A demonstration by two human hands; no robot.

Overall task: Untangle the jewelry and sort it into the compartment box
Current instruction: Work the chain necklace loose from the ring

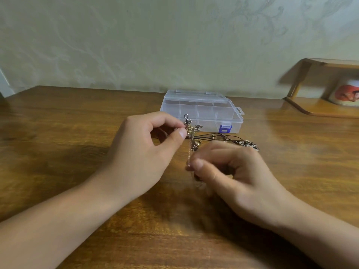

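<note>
Fingers of left hand (147, 140) and right hand (229, 169) pinching chain (189, 152) (hanging near-vertical), ends apart.

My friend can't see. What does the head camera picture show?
Two hands pull at tangled jewelry over a wooden table: the left hand pinches its top, the right hand pinches a thin chain. A clear compartment box sits closed behind.

Wooden worktop (77, 133) against a patterned wall.
Bearing a clear box (202, 111), lid shut, at the far middle; just in front, a tangle of cords (229, 138) and charms; at the far right corner, a wooden stand (318, 109) with a blurred object on it.
</note>
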